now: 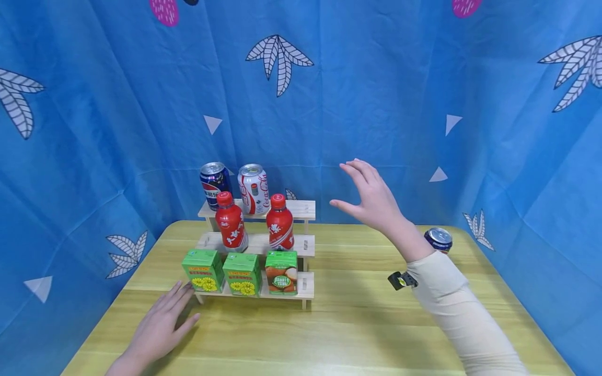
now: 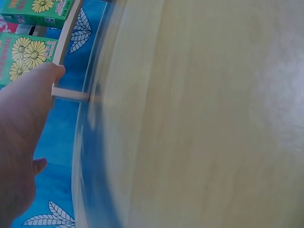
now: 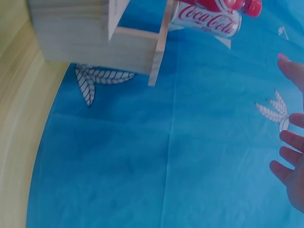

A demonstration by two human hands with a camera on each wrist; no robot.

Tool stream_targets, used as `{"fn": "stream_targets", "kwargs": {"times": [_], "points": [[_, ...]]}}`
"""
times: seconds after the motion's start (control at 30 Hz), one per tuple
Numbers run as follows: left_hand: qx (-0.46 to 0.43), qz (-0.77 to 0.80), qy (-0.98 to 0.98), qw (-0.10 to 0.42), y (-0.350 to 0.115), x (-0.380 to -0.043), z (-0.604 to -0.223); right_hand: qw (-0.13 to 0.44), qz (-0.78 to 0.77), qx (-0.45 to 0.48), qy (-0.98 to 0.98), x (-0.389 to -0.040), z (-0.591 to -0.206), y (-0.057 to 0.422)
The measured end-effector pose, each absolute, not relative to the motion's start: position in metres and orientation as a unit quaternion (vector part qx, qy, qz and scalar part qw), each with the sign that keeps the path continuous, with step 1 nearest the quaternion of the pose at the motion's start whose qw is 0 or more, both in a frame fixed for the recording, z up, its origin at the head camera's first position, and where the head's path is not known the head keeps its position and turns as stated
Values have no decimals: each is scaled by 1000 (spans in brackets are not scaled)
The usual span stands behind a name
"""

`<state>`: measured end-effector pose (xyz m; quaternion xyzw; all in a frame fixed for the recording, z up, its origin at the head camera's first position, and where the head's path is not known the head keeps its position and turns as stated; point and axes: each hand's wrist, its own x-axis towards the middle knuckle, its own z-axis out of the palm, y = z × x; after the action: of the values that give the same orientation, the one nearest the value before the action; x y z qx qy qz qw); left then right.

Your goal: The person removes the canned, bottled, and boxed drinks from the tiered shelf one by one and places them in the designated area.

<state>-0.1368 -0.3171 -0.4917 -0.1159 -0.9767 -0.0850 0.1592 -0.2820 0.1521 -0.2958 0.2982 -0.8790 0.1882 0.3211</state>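
Note:
A three-tier wooden rack (image 1: 307, 210) stands on the table. Its top step bears a blue Pepsi can (image 1: 215, 184) and a white Coca-Cola can (image 1: 254, 190). Two red bottles, one left (image 1: 230, 224) and one right (image 1: 280, 224), stand on the middle step. Along the bottom step are two green cartons with yellow flowers, left (image 1: 203, 271) and middle (image 1: 242, 277), and a green carton with brown fruit (image 1: 281, 274). My left hand (image 1: 160, 324) has its fingertips at the bottom step's left end, beside the left carton. Holding nothing, my right hand (image 1: 371, 198) is raised right of the rack, fingers extended.
A dark blue can (image 1: 438, 239) stands at the table's back right, partly behind the right forearm. The wooden table (image 1: 357, 329) has rounded back corners. Blue patterned curtain (image 1: 376, 78) encloses the back and both sides.

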Motion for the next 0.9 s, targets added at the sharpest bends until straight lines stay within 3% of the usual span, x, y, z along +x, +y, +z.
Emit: {"fn": "stream_targets", "kwargs": {"times": [0.4, 0.9], "points": [[-113, -86, -979, 146, -317, -137, -489, 331, 189, 331, -863, -290, -288, 119], [-117, -83, -972, 184, -317, -135, -497, 318, 192, 341, -864, -313, -283, 87]]}}
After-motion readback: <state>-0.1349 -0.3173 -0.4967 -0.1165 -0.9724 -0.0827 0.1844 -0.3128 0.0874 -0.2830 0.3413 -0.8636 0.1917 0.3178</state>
